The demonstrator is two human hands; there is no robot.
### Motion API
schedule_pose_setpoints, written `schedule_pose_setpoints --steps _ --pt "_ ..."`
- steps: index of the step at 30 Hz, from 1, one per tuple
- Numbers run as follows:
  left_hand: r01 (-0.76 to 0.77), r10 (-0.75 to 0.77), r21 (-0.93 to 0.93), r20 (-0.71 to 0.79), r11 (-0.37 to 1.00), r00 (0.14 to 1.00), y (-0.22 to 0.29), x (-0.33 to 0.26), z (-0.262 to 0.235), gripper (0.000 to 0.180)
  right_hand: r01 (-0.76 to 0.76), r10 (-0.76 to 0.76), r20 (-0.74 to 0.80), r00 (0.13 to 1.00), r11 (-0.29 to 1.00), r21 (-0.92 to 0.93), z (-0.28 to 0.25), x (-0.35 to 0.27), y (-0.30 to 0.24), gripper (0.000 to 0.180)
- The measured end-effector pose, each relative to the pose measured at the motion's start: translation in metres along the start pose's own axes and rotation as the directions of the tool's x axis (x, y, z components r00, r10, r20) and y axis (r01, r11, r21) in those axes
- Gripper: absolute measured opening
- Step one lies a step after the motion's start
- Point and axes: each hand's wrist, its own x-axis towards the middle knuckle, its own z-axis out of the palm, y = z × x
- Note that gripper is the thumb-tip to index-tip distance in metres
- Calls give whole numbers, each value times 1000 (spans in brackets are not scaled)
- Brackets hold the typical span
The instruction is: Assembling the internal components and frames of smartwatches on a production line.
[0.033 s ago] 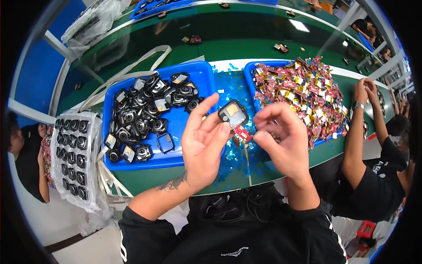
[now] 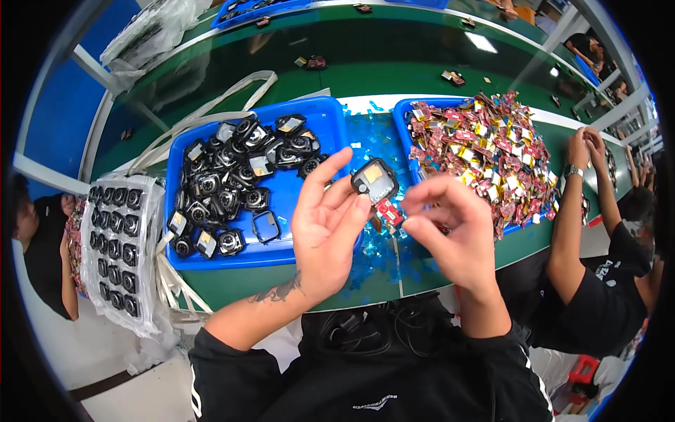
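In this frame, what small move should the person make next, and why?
Probably close the right hand on the small red part: it sticks out below the black squarish housing that the left hand grips, and the right hand is right beside it, though contact is unclear.

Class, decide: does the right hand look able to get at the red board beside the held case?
Probably yes: the right hand is close beside the red board, with nothing visible between.
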Motion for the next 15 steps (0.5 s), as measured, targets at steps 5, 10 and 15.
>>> schedule_pose_setpoints --steps 5,10,15 --pt "-155 30 489 255 858 967 16 5 -12 28 -109 106 100 989 993 34 -2 -2 -3 10" --pt "-316 49 590 423 743 905 22 8 -15 32 -187 149 182 972 960 211 -12 1 -2 13" --pt "-584 178 723 561 370 808 24 11 -12 31 -212 181 173 968 960 182 -15 3 1 12"
